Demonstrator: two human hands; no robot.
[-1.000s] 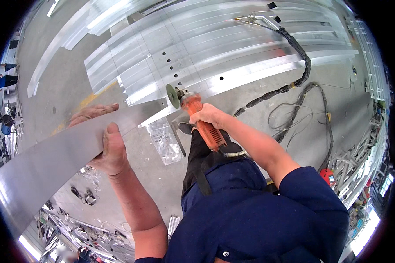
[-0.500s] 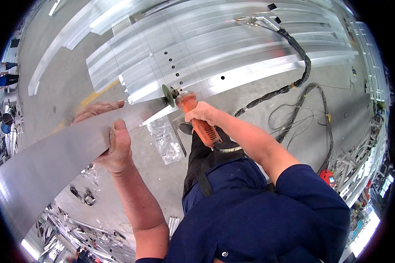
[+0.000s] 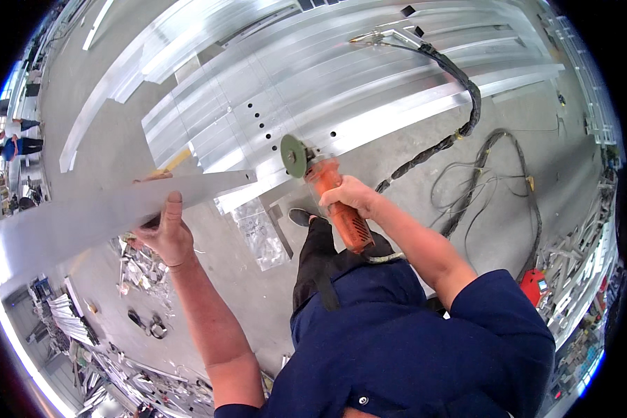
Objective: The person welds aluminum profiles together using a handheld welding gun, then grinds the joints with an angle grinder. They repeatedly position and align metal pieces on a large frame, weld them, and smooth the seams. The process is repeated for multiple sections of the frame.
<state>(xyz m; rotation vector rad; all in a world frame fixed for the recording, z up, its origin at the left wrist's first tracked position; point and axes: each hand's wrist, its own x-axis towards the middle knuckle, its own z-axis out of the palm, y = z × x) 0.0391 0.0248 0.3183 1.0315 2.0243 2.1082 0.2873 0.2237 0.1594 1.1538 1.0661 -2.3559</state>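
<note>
My right hand (image 3: 352,197) is closed around the body of an orange angle grinder (image 3: 348,226). Its green disc (image 3: 294,155) points up and away from me, apart from any metal. On the left, my left hand (image 3: 166,237) grips a long aluminium profile (image 3: 97,209), with the thumb on the near side and the other fingers mostly hidden behind it. The profile reaches from the left rim of the view to a narrow end with a small dark hole, short of the disc.
Wide aluminium panels (image 3: 219,125) with several round holes lie ahead. A black-wrapped hose (image 3: 475,104) with a metal torch-like end crosses them; cables (image 3: 477,181) coil on the right floor. Metal scraps (image 3: 143,268) lie lower left. Two people (image 3: 22,143) stand far left.
The grinder has moved right, away from the profile's end, and its disc now shows more of its face. The profile has tilted, so its broad face looks narrower.
</note>
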